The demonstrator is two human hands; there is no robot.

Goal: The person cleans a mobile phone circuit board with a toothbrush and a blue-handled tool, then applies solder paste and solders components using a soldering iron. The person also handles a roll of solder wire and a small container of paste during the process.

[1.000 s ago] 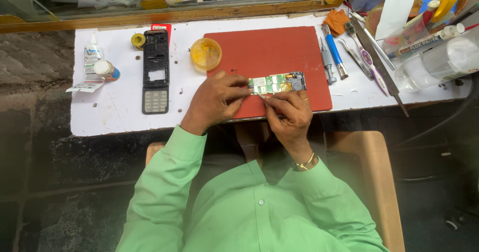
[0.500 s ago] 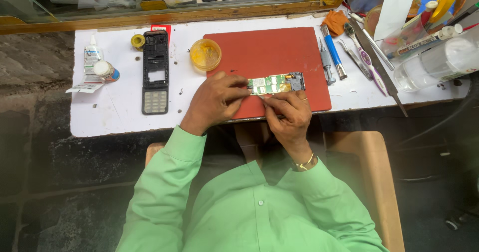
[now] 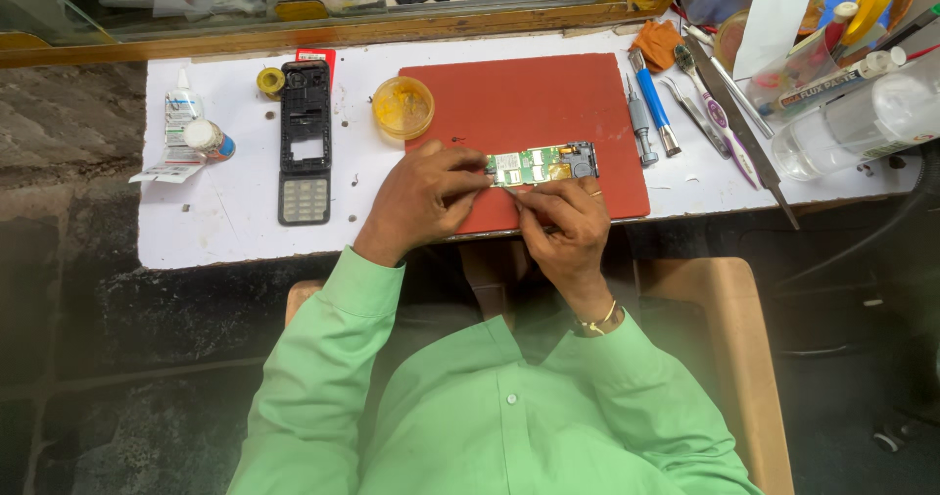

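A small green circuit board (image 3: pixel 544 163) lies on a red mat (image 3: pixel 534 103) on the white worktop (image 3: pixel 235 216). My left hand (image 3: pixel 423 197) rests on the mat and pins the board's left end with its fingertips. My right hand (image 3: pixel 563 226) sits just below the board, fingers pinched on a thin metal tool (image 3: pixel 510 191) whose tip points at the board's lower left edge. Both sleeves are light green, and a bracelet is on the right wrist.
A black phone frame with keypad (image 3: pixel 305 142) lies left of the mat, beside a yellow round tin (image 3: pixel 403 106), a solder roll (image 3: pixel 271 81) and a glue tube (image 3: pixel 179 113). Screwdrivers and tweezers (image 3: pixel 656 113) lie right of the mat, with bottles (image 3: pixel 862 123) further right.
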